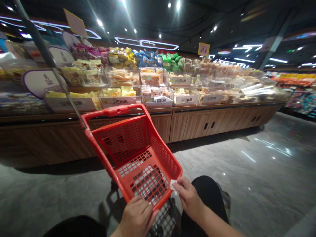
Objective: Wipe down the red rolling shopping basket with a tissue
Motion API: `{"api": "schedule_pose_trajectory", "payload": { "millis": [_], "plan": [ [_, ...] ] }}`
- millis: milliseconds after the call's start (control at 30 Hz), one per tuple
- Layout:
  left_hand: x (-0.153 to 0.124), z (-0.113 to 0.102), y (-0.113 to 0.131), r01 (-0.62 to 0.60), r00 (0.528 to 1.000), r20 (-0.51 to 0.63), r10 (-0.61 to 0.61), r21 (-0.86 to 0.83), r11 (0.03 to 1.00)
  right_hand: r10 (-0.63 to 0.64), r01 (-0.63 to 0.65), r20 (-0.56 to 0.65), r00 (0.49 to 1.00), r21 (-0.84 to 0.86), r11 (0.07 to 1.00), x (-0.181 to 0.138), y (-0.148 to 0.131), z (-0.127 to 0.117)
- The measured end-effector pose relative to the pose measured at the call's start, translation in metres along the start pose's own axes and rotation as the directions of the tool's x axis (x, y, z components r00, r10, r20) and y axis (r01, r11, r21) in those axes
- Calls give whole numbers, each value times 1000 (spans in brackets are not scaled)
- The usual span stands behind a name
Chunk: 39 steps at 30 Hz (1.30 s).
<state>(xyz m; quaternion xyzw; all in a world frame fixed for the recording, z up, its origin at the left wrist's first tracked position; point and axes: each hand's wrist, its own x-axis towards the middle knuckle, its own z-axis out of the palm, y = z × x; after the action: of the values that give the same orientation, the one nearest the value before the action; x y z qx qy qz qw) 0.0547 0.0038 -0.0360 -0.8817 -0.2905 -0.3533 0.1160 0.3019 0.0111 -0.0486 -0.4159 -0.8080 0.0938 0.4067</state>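
Observation:
A red plastic shopping cart (161, 144) stands in front of me, its basket tilted in view and bare inside. My left hand (138, 212) is closed over the near rim of the basket, fingers wrapped over the edge. At the basket's near right corner, my right hand (189, 194) pinches a small crumpled white tissue (173, 186) between thumb and fingers. The tissue is close to the red rim; whether it touches cannot be told. On the far side rises the cart's handle (118, 110), with a thin metal pole (65, 87) at its left corner.
Behind the cart runs a wood-panelled display counter (195, 125) with clear bins of packaged snacks (123, 77). A price sign (203, 49) stands above them. Shiny grey floor (247, 171) stretches to the right. My knee (207, 194) is beside the cart.

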Motion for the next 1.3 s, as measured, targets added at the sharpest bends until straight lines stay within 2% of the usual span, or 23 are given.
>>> {"api": "schedule_pose_trajectory", "payload": {
  "millis": [100, 200, 267, 367, 467, 567, 667, 767, 867, 933, 1000, 1100, 1167, 1233, 1300],
  "plan": [
    [-3, -3, -2, 5, 1000, 14, -5, -11, 1000, -18, 18, -9, 1000, -4, 1000, 2, 4, -4],
    [-4, -5, -4, 12, 999, 37, -12, -13, 1000, 7, -13, -120, 993, -46, 999, 10, 16, -8],
    [-4, -5, -5, 21, 999, 45, -20, -14, 1000, 47, -58, -173, 984, -56, 997, 11, 15, -3],
    [-4, -5, -7, 24, 998, 51, -23, -24, 999, 92, -96, -163, 982, -17, 995, 4, -2, 11],
    [-7, -7, -9, 23, 997, 74, -21, -30, 999, 52, -50, -110, 993, 21, 999, -2, -13, 18],
    [-13, -11, -12, 24, 995, 102, -19, -40, 999, 23, -23, -139, 990, 2, 1000, 1, -5, 12],
    [-19, -17, -18, 29, 994, 109, -23, -57, 998, 45, -51, -177, 983, -30, 998, 6, 3, 5],
    [-22, -27, -23, 35, 991, 132, -26, -72, 997, 57, -55, -89, 994, 17, 998, 6, -7, 7],
    [-22, -40, -24, 71, 972, 230, -56, -59, 996, 8, -11, 35, 999, 95, 995, 5, -20, 12],
    [-19, -47, -21, 137, 940, 315, -130, 0, 991, -10, 6, 39, 999, 118, 993, 8, -22, 13],
    [-12, -49, -14, 242, 881, 395, -260, 97, 965, 23, -20, -18, 1000, 136, 991, 15, -16, 11],
    [6, -43, 2, 406, 738, 488, -466, 231, 884, 160, -129, -158, 974, 191, 973, 26, -1, 5],
    [21, -33, 13, 461, 666, 519, -537, 280, 842, 227, -179, -233, 945, 212, 961, 31, 7, 3],
    [35, -21, 22, 475, 633, 524, -570, 318, 821, 198, -152, -250, 948, 191, 970, 31, 11, 3],
    [46, -9, 29, 482, 603, 538, -589, 342, 807, 104, -74, -197, 975, 153, 985, 27, 10, 6]
  ]
}}
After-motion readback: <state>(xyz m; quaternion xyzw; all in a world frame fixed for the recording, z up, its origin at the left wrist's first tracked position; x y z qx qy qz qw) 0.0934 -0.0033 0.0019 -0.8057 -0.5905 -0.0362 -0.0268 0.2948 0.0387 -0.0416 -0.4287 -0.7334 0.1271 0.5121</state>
